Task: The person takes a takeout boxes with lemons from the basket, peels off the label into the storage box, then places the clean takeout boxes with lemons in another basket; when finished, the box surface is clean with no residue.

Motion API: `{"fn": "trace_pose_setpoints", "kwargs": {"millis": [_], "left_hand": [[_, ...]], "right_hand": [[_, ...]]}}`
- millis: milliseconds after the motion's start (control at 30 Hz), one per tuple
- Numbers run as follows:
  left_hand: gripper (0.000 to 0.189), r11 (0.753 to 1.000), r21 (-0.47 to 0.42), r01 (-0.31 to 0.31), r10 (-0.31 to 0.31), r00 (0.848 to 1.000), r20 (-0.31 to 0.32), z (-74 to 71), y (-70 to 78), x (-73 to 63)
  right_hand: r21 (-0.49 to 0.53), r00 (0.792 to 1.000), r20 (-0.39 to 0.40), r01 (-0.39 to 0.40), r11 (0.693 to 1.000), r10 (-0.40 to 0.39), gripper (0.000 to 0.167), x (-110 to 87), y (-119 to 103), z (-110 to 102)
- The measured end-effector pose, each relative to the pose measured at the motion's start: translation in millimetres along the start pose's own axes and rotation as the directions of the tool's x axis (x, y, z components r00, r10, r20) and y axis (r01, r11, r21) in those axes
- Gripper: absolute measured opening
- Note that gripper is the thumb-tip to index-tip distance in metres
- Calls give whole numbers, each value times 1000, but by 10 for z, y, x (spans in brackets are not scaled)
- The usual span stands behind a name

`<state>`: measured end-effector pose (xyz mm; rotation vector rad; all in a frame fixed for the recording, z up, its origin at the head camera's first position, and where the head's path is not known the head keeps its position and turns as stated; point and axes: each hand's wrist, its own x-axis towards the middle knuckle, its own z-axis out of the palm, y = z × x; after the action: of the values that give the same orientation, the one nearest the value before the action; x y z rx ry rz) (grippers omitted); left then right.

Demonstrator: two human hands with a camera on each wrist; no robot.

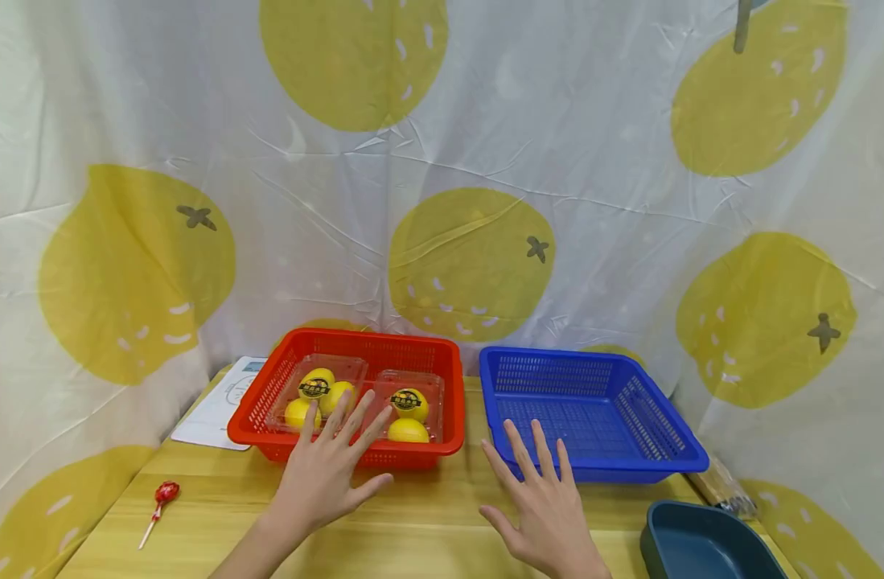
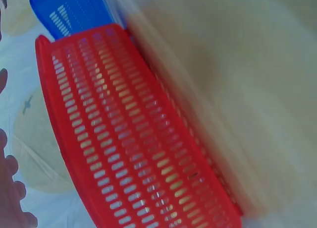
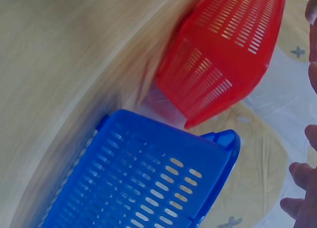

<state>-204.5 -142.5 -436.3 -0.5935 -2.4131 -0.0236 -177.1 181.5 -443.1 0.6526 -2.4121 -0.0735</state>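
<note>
My left hand (image 1: pixel 322 474), fingers spread and straight, hovers at the front of a red basket (image 1: pixel 355 461) and holds nothing. Inside that basket are two clear plastic boxes of yellow lemons (image 1: pixel 409 430), each box with a dark label (image 1: pixel 314 388). Fingers also spread, my right hand (image 1: pixel 546 511) is in front of a blue basket (image 1: pixel 601 474), overlapping its near left corner in the head view. Nothing is in its grasp. In the wrist views the slotted sides of the red basket (image 2: pixel 119 114) and blue basket (image 3: pixel 148 173) show, with fingertips only at the frame edges.
On the wooden table (image 1: pixel 413 531), a red lollipop (image 1: pixel 165 493) lies at the left. A white paper (image 1: pixel 213 414) sits partly under the red basket. At the right stand a dark green tub (image 1: pixel 655 535) and a clear-wrapped item (image 1: pixel 731 490). A lemon-print curtain (image 1: pixel 608 265) hangs behind.
</note>
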Motion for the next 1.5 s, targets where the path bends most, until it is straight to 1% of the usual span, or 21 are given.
{"fn": "trace_pose_setpoints", "kwargs": {"millis": [67, 133, 233, 333, 433, 533, 667, 700, 733, 800, 900, 1000, 1067, 1167, 1300, 1400, 1500], "left_hand": [[90, 999, -10, 31, -30, 999, 31, -28, -90, 46], [91, 997, -17, 80, -78, 995, 67, -58, -203, 73], [94, 982, -64, 176, -167, 978, 123, -92, -413, 62], [96, 952, -127, 279, -254, 949, 185, -109, -646, 0], [97, 919, -174, 355, -311, 921, 236, -106, -878, -77], [99, 882, -210, 422, -355, 887, 294, -97, -1074, -157], [103, 829, -252, 499, -397, 843, 363, -79, -1263, -235], [104, 817, -260, 514, -404, 833, 378, -66, -1301, -251], [104, 806, -270, 527, -408, 825, 391, -52, -1333, -265], [107, 785, -288, 549, -412, 809, 419, -28, -1377, -297], [109, 746, -343, 571, -404, 797, 449, 14, -1416, -348], [109, 708, -399, 583, -391, 794, 465, 49, -1428, -381], [109, 690, -423, 588, -389, 794, 468, 71, -1438, -394], [109, 677, -438, 591, -392, 794, 464, 91, -1445, -407], [108, 671, -442, 595, -404, 793, 456, 105, -1441, -420], [108, 665, -443, 601, -414, 790, 452, 116, -1432, -426], [107, 660, -445, 606, -423, 789, 446, 128, -1426, -427]], "right_hand": [[6, 1000, -1, 3, 1000, -3, 83, -6, -9, 11], [15, 1000, -1, 4, 1000, -4, 82, -7, -17, 19], [22, 1000, 6, 4, 1000, -4, 81, -4, -27, 24], [26, 1000, 11, 4, 1000, -4, 80, -2, -34, 22], [28, 1000, 12, 7, 1000, -7, 80, -6, -37, 19], [28, 1000, 15, 13, 1000, -13, 80, -9, -42, 19], [38, 1000, 27, 14, 999, -15, 84, -9, -50, 27], [40, 1000, 28, 13, 999, -15, 80, -9, -52, 32], [42, 1000, 27, 14, 999, -16, 80, -10, -54, 36], [42, 1000, 18, 19, 999, -20, 74, -10, -55, 46], [38, 999, 7, 33, 999, -33, 72, -2, -52, 53], [28, 999, 6, 43, 999, -43, 78, 22, -43, 45], [25, 999, 5, 46, 999, -46, 81, 41, -42, 37], [13, 999, 3, 51, 999, -51, 79, 84, -36, 22], [8, 998, 1, 67, 998, -67, 79, 189, -27, -15], [15, 996, 7, 85, 996, -85, 81, 322, -14, -65], [23, 995, 32, 94, 995, -94, 82, 505, -2, -123]]}}
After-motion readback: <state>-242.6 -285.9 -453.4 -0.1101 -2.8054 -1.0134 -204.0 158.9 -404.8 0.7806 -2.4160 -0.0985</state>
